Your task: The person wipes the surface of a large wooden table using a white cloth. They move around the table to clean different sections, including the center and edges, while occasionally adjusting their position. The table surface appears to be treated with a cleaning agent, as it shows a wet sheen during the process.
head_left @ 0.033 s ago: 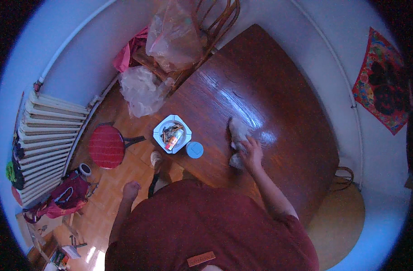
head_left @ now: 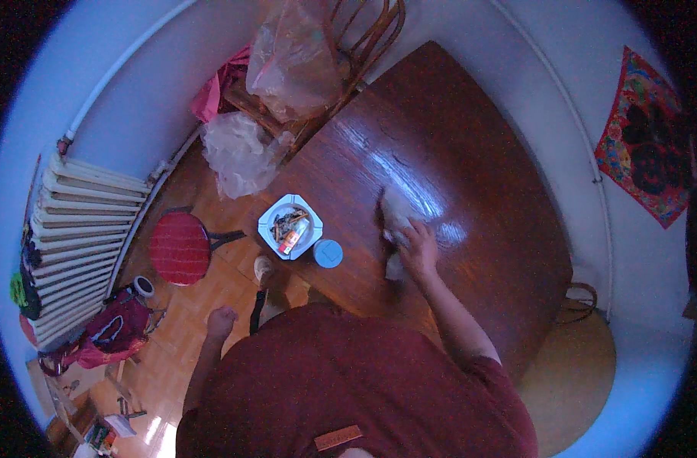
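My right hand [head_left: 418, 248] presses a crumpled greyish-white cloth [head_left: 398, 210] onto the shiny dark brown wooden table [head_left: 470, 114]. Its fingers are bent over the cloth, one end of which sticks out below them. At my left side hangs my left hand [head_left: 222, 320], closed into a loose fist beyond the table's edge, with nothing visible in it. On the table's left edge sits a white ashtray [head_left: 268, 210] holding cigarette butts and a small object with an orange and red label. Beside it stands a round light-blue lidded container [head_left: 328, 253].
Clear plastic bags [head_left: 299, 61] hang over a wooden chair [head_left: 375, 38] against the table's far left side. A red-topped stool [head_left: 180, 248] and a magenta bag [head_left: 115, 332] stand near the white radiator [head_left: 85, 229]. A round tan seat [head_left: 573, 374] is at right.
My right hand and the cloth have slid slightly left and away from me across the table. My left hand has hardly moved.
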A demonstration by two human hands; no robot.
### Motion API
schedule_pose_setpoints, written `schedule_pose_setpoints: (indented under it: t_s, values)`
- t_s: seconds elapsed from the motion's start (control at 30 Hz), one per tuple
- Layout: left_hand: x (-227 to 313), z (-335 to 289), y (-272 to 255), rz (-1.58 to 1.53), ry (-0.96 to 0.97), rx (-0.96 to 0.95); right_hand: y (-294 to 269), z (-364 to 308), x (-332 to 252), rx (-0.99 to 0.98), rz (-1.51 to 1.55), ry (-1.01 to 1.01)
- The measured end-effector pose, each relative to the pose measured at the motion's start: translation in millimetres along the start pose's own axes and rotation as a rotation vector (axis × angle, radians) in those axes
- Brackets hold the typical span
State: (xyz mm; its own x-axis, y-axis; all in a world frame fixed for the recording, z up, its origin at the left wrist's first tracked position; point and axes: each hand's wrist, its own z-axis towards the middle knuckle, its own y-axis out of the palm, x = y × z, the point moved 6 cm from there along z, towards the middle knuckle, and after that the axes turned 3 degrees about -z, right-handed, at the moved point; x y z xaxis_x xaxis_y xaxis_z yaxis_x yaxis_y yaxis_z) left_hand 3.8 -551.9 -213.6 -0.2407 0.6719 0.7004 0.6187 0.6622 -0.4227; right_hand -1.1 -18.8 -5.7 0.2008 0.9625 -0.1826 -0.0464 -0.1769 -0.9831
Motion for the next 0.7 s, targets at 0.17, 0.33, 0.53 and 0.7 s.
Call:
schedule_pose_setpoints:
  t_s: [0.17, 0.33, 0.53, 0.7]
  values:
    - [-40, 0, -11, 0.165, 0.012, -0.038, 18, 129, -48, 0.073, 0.153, -0.009]
    - [37, -3, -41, 0.204, -0.095, 0.003, 17, 103, -31, 0.059, 0.106, -0.02]
    - [9, -2, -16, -0.16, -0.091, 0.072, 16, -74, 53, 0.07, 0.066, 0.226]
    - [25, -3, -8, -0.011, -0.049, 0.012, 8, 21, 11, 0.082, 0.085, 0.22]
